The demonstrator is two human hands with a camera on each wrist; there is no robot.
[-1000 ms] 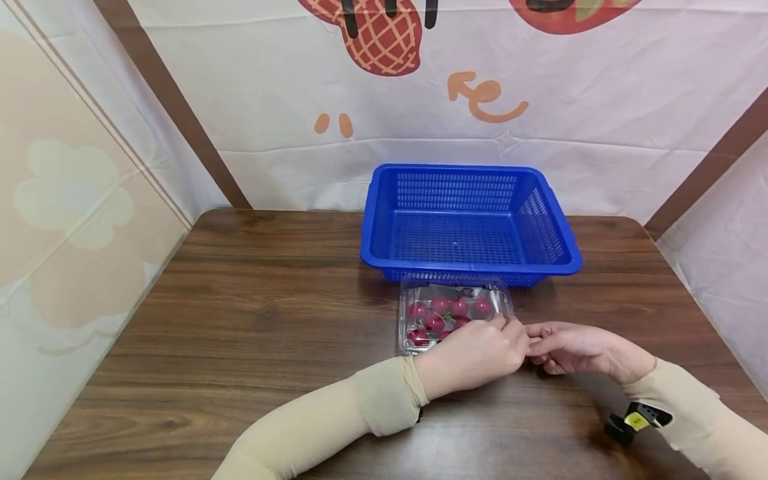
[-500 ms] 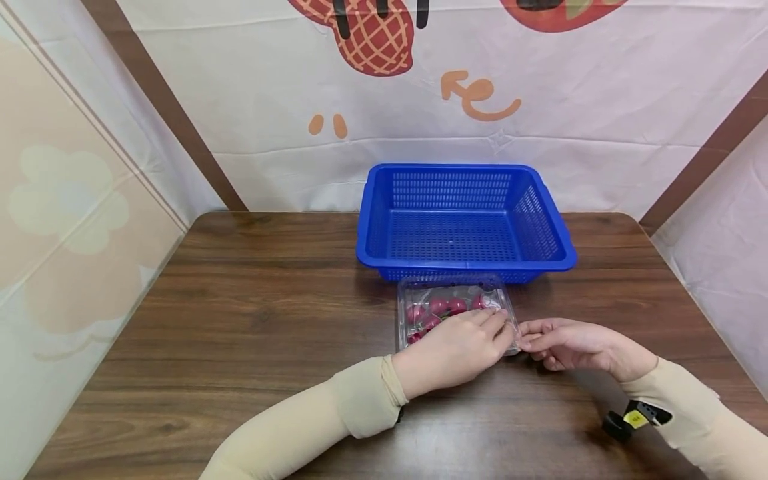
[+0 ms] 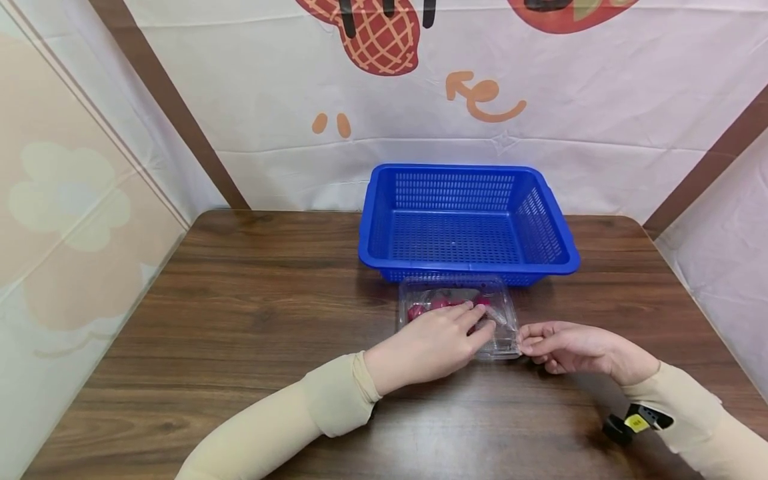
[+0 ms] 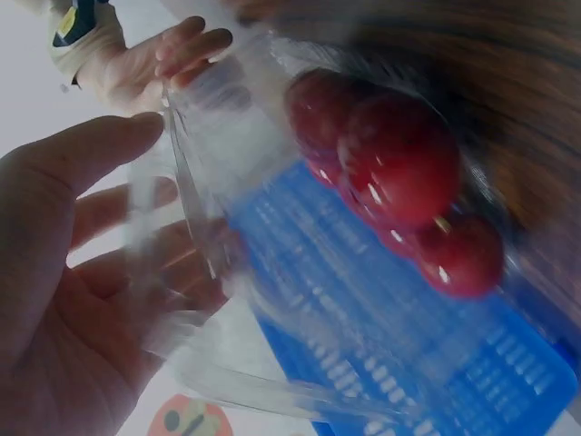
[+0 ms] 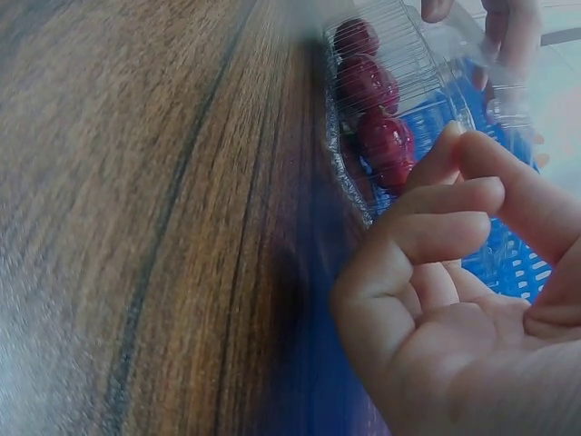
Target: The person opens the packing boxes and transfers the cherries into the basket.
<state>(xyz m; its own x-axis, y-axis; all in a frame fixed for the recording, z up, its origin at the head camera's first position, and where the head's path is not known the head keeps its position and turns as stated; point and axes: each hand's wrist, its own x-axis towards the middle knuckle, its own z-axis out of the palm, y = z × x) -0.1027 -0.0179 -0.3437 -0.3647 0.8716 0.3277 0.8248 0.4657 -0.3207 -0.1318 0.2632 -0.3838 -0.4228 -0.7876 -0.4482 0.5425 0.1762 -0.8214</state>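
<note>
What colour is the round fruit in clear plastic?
The fruit is red, clearest in left wrist view.

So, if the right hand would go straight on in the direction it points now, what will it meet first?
The box, most likely: the right hand seems to pinch its near right corner. Farther along comes the left hand, though depth is unclear.

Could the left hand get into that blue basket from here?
Probably yes: the blue basket is open on top, and nothing tall seems to stand between it and the left hand over the clear container.
</note>
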